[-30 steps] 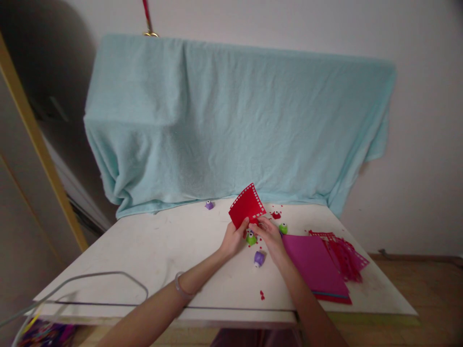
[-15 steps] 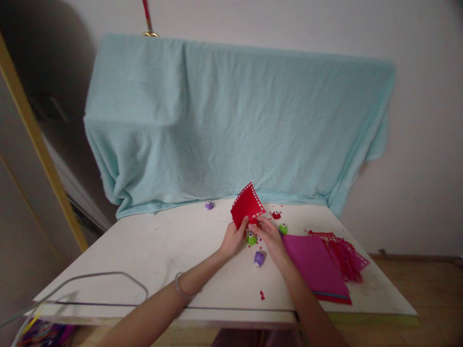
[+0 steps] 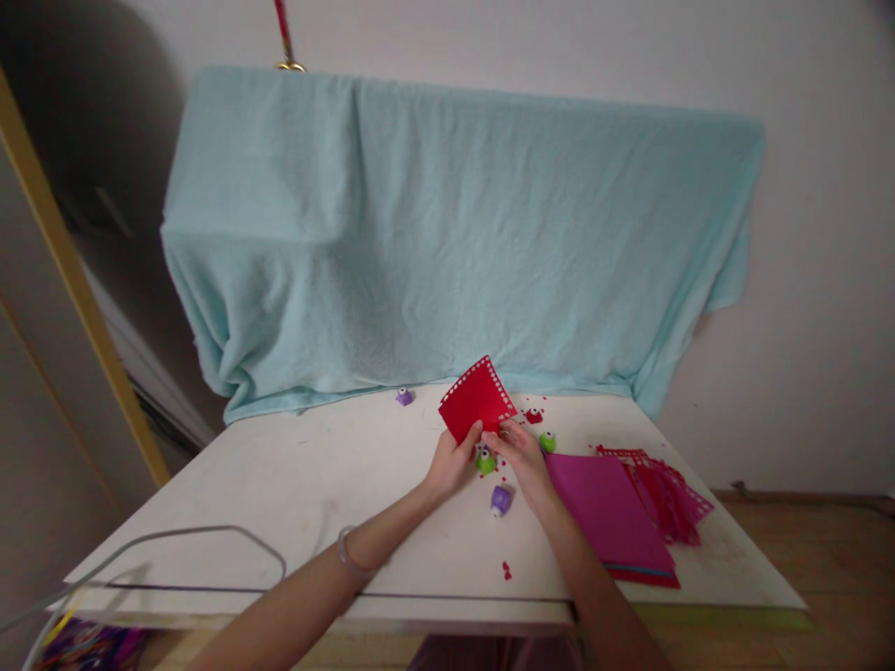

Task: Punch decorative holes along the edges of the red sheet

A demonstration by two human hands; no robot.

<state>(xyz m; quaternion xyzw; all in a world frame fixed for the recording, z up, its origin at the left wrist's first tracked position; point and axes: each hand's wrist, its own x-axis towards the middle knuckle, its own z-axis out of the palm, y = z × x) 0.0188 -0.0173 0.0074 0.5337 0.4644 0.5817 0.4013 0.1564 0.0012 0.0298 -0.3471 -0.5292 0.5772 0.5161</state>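
Between both hands (image 3: 489, 457), perforated red felt square (image 3: 475, 399)

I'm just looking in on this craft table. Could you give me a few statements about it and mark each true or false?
1. Both hands hold the red sheet. True: the left hand and right hand pinch its lower edge.
2. The red sheet lies flat on the table. False: it is raised.
3. A magenta sheet lies right of the hands. True.
4. The cloth behind is yellow. False: it is light blue.
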